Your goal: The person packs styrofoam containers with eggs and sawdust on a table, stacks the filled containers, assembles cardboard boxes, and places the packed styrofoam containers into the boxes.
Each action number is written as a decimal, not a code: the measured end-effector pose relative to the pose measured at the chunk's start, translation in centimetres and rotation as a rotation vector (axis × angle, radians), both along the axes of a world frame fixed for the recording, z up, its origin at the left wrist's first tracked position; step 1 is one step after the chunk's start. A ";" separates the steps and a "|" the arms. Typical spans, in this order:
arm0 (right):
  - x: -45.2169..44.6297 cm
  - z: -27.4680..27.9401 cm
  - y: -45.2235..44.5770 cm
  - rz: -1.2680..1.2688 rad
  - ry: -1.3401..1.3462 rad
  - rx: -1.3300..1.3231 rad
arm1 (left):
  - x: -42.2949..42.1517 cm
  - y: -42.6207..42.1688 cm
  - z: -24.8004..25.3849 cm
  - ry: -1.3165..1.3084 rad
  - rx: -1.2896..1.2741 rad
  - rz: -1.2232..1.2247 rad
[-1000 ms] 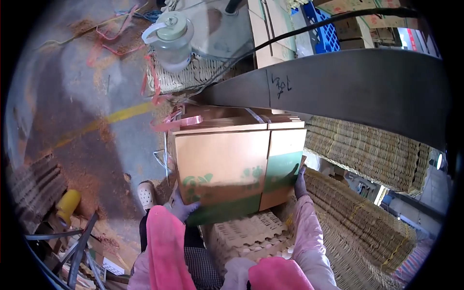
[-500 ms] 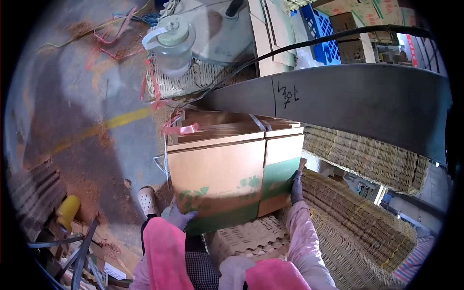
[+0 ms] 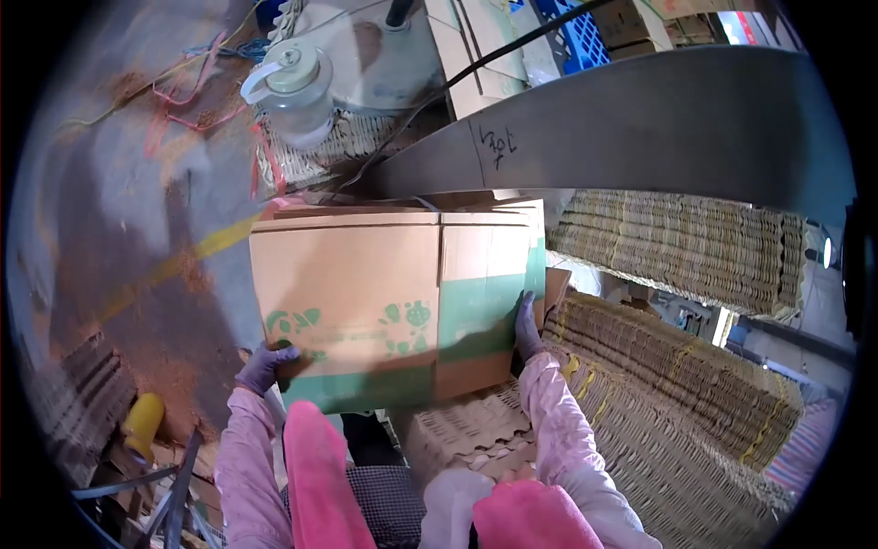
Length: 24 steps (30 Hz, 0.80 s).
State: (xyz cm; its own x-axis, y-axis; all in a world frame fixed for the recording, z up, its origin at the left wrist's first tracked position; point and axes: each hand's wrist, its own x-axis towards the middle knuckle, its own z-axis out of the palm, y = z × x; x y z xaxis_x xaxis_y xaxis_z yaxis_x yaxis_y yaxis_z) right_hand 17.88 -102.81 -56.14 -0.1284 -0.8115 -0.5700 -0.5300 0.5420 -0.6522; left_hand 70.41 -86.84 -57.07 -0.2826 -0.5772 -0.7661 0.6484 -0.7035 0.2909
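Note:
A flattened cardboard carton point(image 3: 352, 274), brown with green bands and green printed figures, stands tilted in front of me. My left hand point(image 3: 263, 366), in a purple glove, grips its lower left edge with the thumb on the printed face. On the right edge, my gloved right hand point(image 3: 528, 331) has its thumb up along the green band, and its other fingers are hidden behind. More cardboard edges show behind the carton's top; whether they are in my grip too, I cannot tell. Just below the carton, close to my body, sits a stack of pulp egg trays point(image 3: 471, 425).
A grey metal panel point(image 3: 640, 123) with handwriting crosses beyond the carton, a black cable point(image 3: 498, 55) above it. Egg tray stacks point(image 3: 677, 247) line the right. A clear jug point(image 3: 297, 101) stands at the back left. A yellow cylinder point(image 3: 144, 423) lies at lower left.
The carton has moved left and up in view, its printed face turned more toward me. My left hand has shifted from the bottom corner to the left edge. The camera view has shifted too.

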 end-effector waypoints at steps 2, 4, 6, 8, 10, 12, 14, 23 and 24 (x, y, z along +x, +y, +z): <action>0.7 1.2 -0.3 0.017 0.009 -0.024 | -0.7 0.4 -0.2 -0.031 0.042 -0.013; 1.1 2.1 -1.1 0.020 0.014 -0.049 | -1.6 0.0 0.9 -0.084 -0.010 0.029; 0.8 2.5 -2.5 -0.016 0.033 -0.059 | -2.0 -0.1 1.7 0.050 0.004 0.047; -1.7 1.7 -3.8 -0.094 0.092 -0.031 | -4.5 -1.1 3.9 0.032 -0.029 0.045; -3.7 -1.1 -7.3 -0.227 0.194 0.009 | -6.9 -2.9 5.9 -0.014 -0.001 0.170; -3.1 -1.2 -8.3 -0.367 0.333 0.074 | -7.8 -2.8 2.1 0.047 -0.015 0.190; -1.1 3.2 -7.4 -0.245 -0.006 -0.061 | -7.1 -2.7 1.7 0.069 -0.016 0.187; 5.5 22.4 -4.2 0.171 -0.166 0.045 | -1.3 1.8 12.5 0.026 -0.035 0.184; 6.8 24.8 -2.9 0.185 -0.195 0.005 | -0.4 3.9 14.6 -0.026 -0.023 0.234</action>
State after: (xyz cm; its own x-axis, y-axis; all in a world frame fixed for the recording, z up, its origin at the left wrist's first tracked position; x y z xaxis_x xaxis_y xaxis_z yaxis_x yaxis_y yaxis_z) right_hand 24.70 -105.71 -31.38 0.1344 -0.8079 -0.5738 -0.4849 0.4513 -0.7491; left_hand 70.03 -82.90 -42.51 -0.1198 -0.6422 -0.7571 0.7852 -0.5280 0.3235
